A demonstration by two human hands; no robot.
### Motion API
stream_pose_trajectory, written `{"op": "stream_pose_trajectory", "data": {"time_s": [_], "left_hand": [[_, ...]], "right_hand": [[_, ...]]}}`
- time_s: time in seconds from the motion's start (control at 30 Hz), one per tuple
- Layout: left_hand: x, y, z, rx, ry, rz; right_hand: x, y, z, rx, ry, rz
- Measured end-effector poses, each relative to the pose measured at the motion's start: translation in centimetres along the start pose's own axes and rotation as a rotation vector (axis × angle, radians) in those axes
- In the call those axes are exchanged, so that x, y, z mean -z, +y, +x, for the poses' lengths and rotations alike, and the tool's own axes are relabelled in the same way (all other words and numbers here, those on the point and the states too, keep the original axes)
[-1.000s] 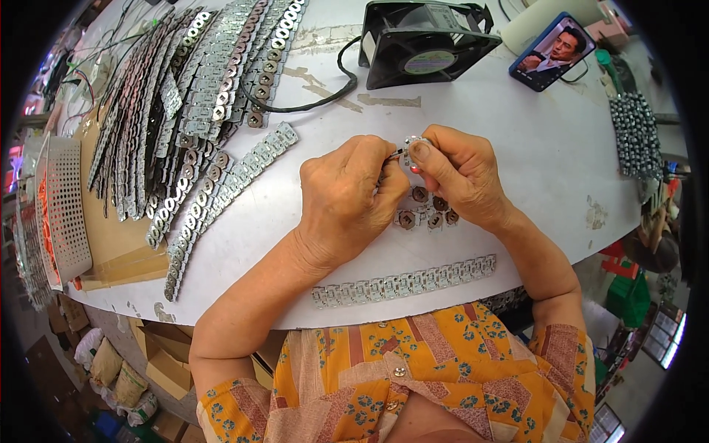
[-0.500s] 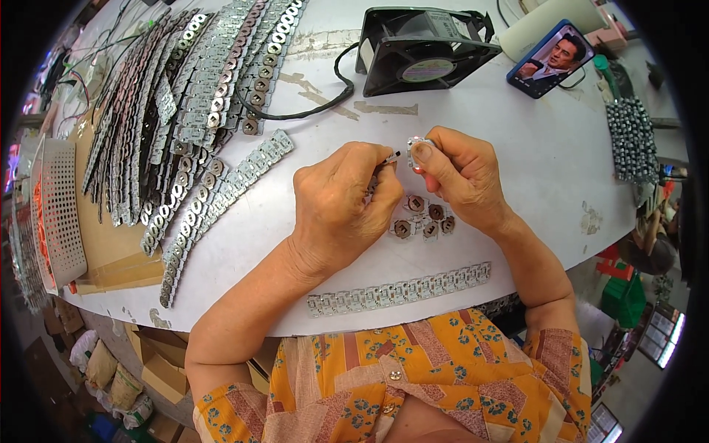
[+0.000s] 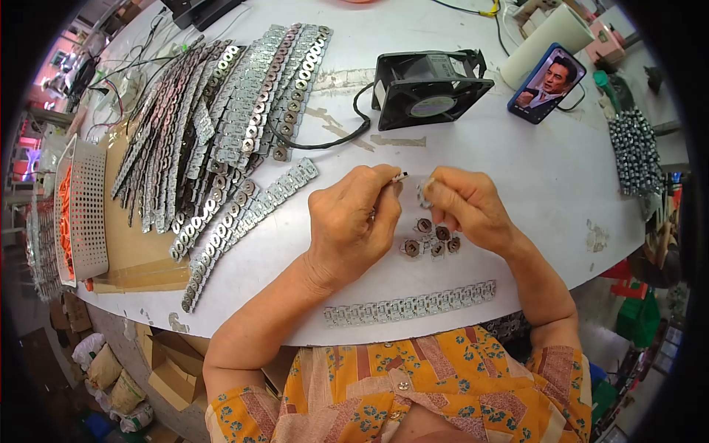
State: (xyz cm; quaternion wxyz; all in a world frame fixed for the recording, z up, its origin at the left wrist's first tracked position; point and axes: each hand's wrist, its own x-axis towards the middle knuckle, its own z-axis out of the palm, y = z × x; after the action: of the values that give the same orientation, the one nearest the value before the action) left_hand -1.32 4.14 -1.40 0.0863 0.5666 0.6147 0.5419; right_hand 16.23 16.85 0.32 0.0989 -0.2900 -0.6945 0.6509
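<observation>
My left hand [image 3: 353, 221] is closed, palm down, with the end of a small white piece with a black tip [image 3: 400, 177] poking out past its fingertips. The rest of that piece is hidden in the fingers. Just across a small gap, my right hand [image 3: 473, 213] pinches a small silvery circuit board piece [image 3: 423, 193] between thumb and fingers. Below the right hand lie several loose little boards with round brown components [image 3: 437, 249]. Nearer me, a straight strip of joined circuit boards [image 3: 410, 303] rests along the table's front edge.
A large heap of board strips [image 3: 185, 140] covers cardboard at the left, beside a white perforated basket [image 3: 90, 214]. A black fan [image 3: 428, 87] with a cable, a propped phone [image 3: 548, 83] and a white roll [image 3: 548, 46] stand at the back. Bundled dark parts [image 3: 635, 153] sit far right.
The whole scene has shifted downward in view as my head moved. My right hand has turned slightly, and its board piece shows less. Both hands keep their grips.
</observation>
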Motion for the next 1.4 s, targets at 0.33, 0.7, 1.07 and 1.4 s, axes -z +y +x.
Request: {"op": "stream_pose_trajectory", "data": {"time_s": [0.33, 0.7, 1.07, 1.4], "left_hand": [[0.6, 0.4, -0.5, 0.242, -0.336, -0.278], [2.2, 1.4, 0.5, 0.518, -0.589, -0.537], [2.3, 0.9, 0.3, 0.568, -0.564, -0.548], [1.8, 1.2, 0.7, 0.868, -0.454, -0.734]], "right_hand": [[1.0, 0.4, 0.1, 0.332, -0.017, -0.264], [0.9, 0.3, 0.0, 0.378, -0.209, -0.219], [0.1, 0.9, 0.1, 0.439, -0.111, -0.263], [-0.6, 1.7, 0.1, 0.627, -0.031, -0.574]]}}
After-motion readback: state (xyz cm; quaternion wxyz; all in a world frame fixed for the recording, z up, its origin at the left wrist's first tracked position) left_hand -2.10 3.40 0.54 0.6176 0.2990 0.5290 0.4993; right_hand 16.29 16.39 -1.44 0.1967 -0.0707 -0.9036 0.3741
